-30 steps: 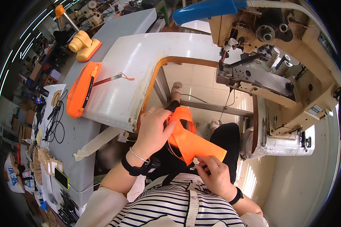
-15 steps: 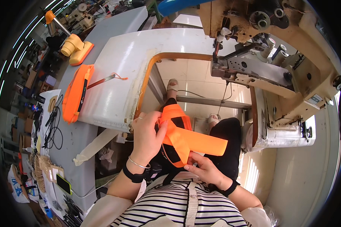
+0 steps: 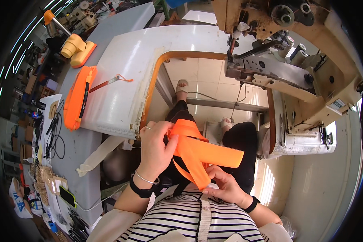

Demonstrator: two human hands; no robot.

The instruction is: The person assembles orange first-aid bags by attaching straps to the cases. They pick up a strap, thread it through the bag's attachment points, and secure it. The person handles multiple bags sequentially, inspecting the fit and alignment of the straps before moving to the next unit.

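Note:
Between my hands, above my lap, is a piece of orange webbing strap that loops and crosses itself. My left hand pinches its upper left part between thumb and fingers. Lower down, my right hand grips the bottom of a slanting orange length near my striped shirt. One wide, flat end points right, lying free over my dark trousers. To the right stands the sewing machine, its long arm over the gap in the table; neither hand touches it.
The white machine table has a wooden-edged cutout ahead of me. On its left lie an orange pouch-like bundle and a thin strip tool. Beyond are a yellow-orange lamp, black cables and a phone.
The slanting orange length has turned to show its flat face, and its lower end has shifted slightly right with my right hand. My left hand keeps its hold.

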